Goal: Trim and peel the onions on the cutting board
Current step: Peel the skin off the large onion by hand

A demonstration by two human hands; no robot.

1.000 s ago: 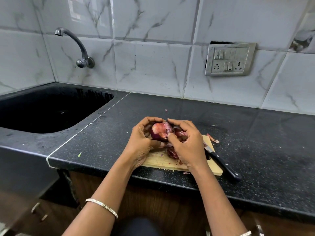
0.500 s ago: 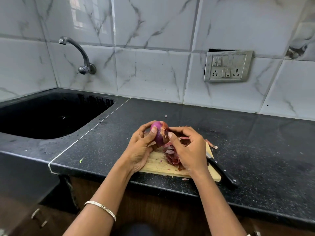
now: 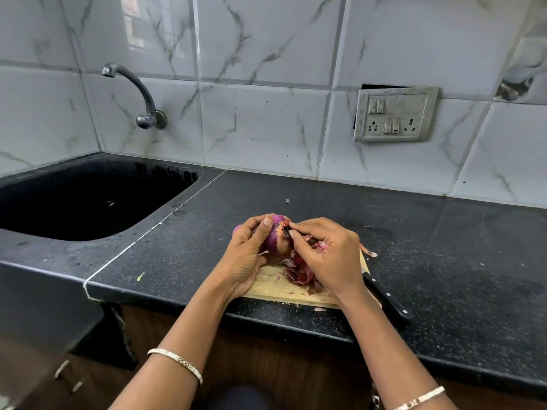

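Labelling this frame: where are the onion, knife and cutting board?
onion [image 3: 273, 236], head view, purple side.
knife [image 3: 393, 306], head view, black handle.
cutting board [image 3: 272, 287], head view, bare wood.

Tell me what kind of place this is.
Most likely a home kitchen: a black sink with a wall tap, a tiled backsplash, and an onion held over a cutting board.
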